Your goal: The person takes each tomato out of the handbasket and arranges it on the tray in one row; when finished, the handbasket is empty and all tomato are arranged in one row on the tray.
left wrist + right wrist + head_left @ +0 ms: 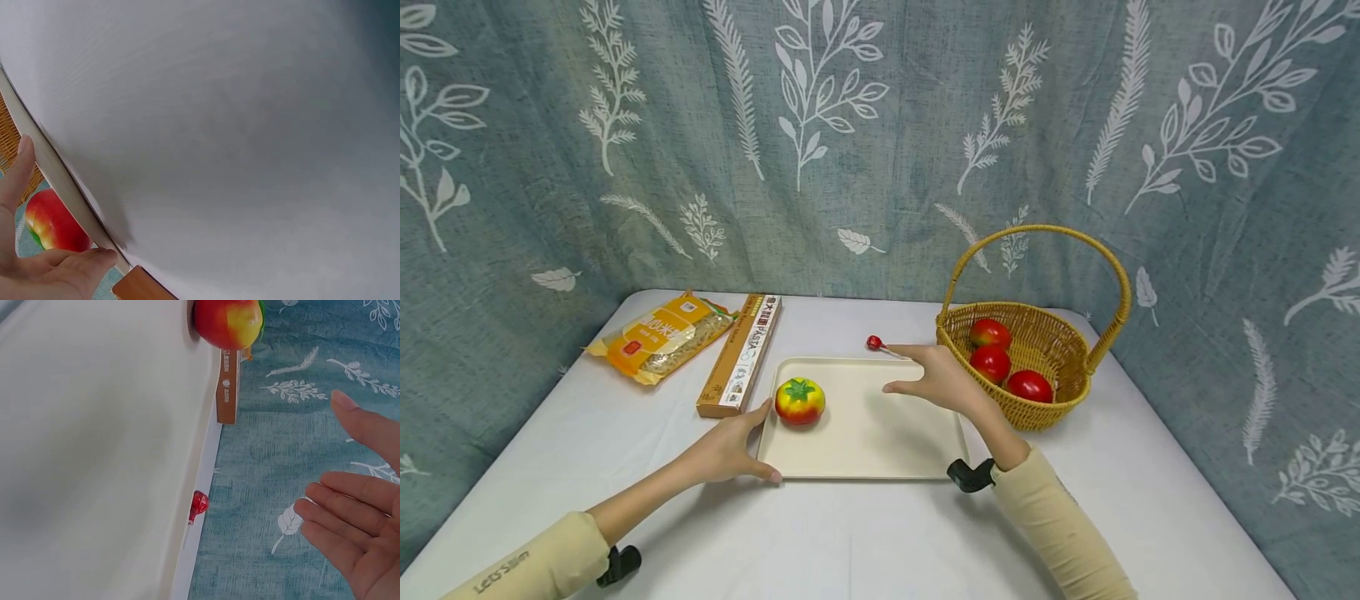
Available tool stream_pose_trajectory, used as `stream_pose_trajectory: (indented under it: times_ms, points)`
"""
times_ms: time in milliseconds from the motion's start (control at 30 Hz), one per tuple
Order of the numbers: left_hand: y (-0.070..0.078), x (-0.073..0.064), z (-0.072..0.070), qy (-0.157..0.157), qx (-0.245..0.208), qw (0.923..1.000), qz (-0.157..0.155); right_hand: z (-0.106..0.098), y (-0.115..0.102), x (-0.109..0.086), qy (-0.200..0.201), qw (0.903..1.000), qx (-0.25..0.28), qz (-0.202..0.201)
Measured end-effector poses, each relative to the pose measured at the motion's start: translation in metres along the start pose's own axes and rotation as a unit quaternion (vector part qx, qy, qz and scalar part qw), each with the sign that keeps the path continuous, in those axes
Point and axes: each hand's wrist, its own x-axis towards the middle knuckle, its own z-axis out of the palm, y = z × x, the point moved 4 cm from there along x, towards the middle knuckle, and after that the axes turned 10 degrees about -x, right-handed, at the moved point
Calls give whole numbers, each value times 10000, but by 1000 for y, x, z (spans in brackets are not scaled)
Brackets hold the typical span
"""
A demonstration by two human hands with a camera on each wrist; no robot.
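Observation:
A cream rectangular tray (880, 433) lies on the white table. On its left part sits a red and yellow toy tomato (800, 401) with a green leafy top. My left hand (730, 450) is at the tray's front left corner, thumb and fingers spread along the rim; the left wrist view shows the fingertips (107, 256) at the rim. Over the tray's right part hovers my right hand (936, 379), fingers extended and apart from the thumb, holding nothing. Beyond its fingertips, behind the tray, lies a red lollipop (874, 342), its stick partly hidden by the hand in the head view.
A wicker basket (1033, 418) with a tall handle stands at the right back, holding three red fruits (989, 363). Left of the tray lie a long pasta box (742, 358) and an orange bag of grain-like food (662, 337). A patterned curtain (880, 200) hangs behind the table.

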Motion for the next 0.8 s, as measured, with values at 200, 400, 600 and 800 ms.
stream_pose_trajectory:
  times_ms: [200,400,600,800]
  points:
    - [0,0,0,7,19,10000,20,-3,10,-3,-35,9999,-41,130]
    - [-1,0,0,11,38,10000,15,-6,17,-7,-94,9996,0,259]
    - [0,-1,0,-1,14,10000,-18,-12,22,-11,-145,9993,-41,336]
    - [0,0,0,14,27,10000,46,-19,29,-14,-259,9986,-126,437]
